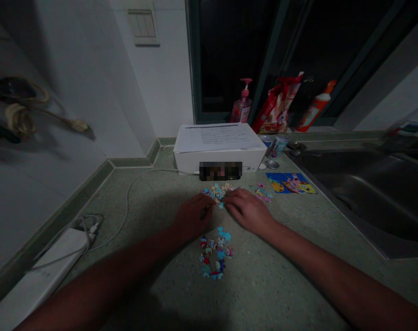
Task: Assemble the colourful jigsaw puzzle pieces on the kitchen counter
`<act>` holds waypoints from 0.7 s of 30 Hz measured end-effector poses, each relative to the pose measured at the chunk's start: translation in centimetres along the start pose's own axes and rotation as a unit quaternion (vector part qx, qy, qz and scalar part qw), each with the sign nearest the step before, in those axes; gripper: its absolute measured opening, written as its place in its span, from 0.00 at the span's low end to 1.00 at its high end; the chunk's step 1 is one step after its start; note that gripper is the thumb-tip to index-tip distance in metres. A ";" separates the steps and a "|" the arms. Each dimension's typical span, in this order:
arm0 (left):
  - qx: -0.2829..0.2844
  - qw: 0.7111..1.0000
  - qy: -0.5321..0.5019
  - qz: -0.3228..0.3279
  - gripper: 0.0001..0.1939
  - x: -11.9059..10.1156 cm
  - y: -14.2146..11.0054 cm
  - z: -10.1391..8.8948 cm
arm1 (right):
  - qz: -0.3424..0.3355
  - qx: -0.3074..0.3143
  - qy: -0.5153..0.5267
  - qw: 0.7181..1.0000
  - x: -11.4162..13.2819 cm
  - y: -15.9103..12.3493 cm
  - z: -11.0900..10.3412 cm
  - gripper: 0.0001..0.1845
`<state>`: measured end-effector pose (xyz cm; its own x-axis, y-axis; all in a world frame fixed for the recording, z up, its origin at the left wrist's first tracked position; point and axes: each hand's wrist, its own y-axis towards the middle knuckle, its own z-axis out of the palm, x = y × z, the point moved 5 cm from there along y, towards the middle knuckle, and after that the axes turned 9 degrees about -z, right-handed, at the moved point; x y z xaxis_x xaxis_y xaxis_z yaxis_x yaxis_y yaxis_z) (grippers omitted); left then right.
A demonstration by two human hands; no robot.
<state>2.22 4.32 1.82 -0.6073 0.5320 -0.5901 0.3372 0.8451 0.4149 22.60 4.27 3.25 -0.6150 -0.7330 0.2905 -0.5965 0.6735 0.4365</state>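
The left hand (193, 217) lay curled at a far pile of jigsaw pieces (218, 194) on the worktop (264, 294), any pinch hidden; the right hand (250, 211) lay spread beside it. A near pile (214, 255) and a right pile (261, 193) lay loose, none visibly joined, near a picture card (290, 183).

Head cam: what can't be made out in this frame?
Head view only:
Jigsaw pieces beneath the left hand and right hand: hidden by the fingers.
Printed sheet: text too small to read.
White box: front marking hidden by a pixelated patch.
Item at the right edge: blurred, cut off.
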 end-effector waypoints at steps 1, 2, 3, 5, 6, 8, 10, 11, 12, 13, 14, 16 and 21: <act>0.002 1.000 0.002 -0.001 0.11 0.0 0.0 0.0 | 0.020 -0.011 -0.027 0.999 -0.8 0.0 -0.1 0.15; 0.005 1.000 0.003 -0.003 0.10 0.0 0.0 0.1 | 0.036 -0.011 -0.046 0.998 -1.6 0.1 -0.1 0.15; 0.007 1.000 0.003 -0.004 0.10 0.0 0.0 0.1 | 0.046 -0.009 -0.061 0.997 -2.2 0.1 -0.1 0.15; 0.009 1.000 0.000 -0.004 0.10 -0.1 0.1 0.0 | 0.059 0.005 -0.081 0.995 -3.1 0.0 0.2 0.16; 0.009 1.000 -0.002 -0.004 0.10 -0.2 0.1 0.0 | 0.062 0.013 -0.087 0.994 -3.4 0.0 0.3 0.15; 0.013 1.000 -0.008 -0.011 0.10 -0.3 0.1 -0.1 | 0.066 0.029 -0.094 0.993 -3.7 0.0 0.5 0.15; 0.018 0.999 -0.013 -0.024 0.11 -0.4 0.2 -0.3 | 0.067 0.036 -0.095 0.993 -3.8 0.0 0.6 0.13; 0.021 0.999 -0.015 -0.030 0.12 -0.5 0.2 -0.3 | 0.065 0.036 -0.096 0.993 -3.8 0.1 0.6 0.13; 0.023 0.999 -0.016 -0.035 0.12 -0.5 0.2 -0.4 | 0.062 0.035 -0.099 0.993 -3.8 0.1 0.5 0.12; 0.025 0.999 -0.016 -0.038 0.13 -0.5 0.2 -0.4 | 0.056 0.035 -0.103 0.992 -3.7 0.2 0.5 0.12; 0.026 0.999 -0.015 -0.038 0.13 -0.6 0.2 -0.4 | 0.050 0.035 -0.109 0.992 -3.7 0.2 0.4 0.11; 0.025 0.999 -0.011 -0.035 0.12 -0.6 0.2 -0.4 | 0.039 0.035 -0.118 0.992 -3.6 0.3 0.3 0.11; 0.009 1.000 -0.002 0.000 0.13 -0.8 0.2 -0.5 | 0.047 0.025 -0.126 0.991 -3.7 0.4 -0.2 0.12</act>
<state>2.44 4.00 2.71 -0.6042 0.5318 -0.5934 0.3495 0.8461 0.4024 24.79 7.23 2.52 -0.7751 -0.6234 0.1029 -0.5508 0.7465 0.3734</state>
